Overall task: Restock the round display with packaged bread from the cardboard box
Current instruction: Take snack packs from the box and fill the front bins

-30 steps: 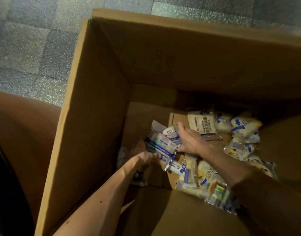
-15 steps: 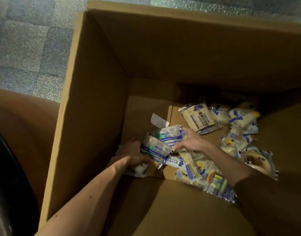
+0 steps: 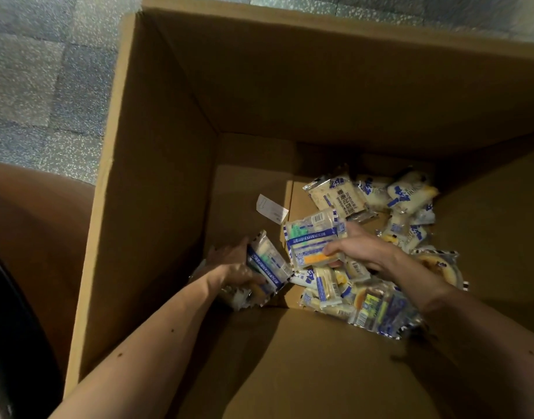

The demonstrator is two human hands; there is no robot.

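Right hand [image 3: 365,252] drawn away with one pinched bread packet [image 3: 311,237], left hand [image 3: 229,264] gripping a stack [image 3: 265,264] just beside

Left hand [image 3: 231,263] curled; right hand [image 3: 362,252] curled

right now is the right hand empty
No, the right hand pinches a blue and white bread packet by its edge inside the cardboard box.

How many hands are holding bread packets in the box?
2. The left hand grips a stack by the box's left wall; the right hand holds a packet over the pile.
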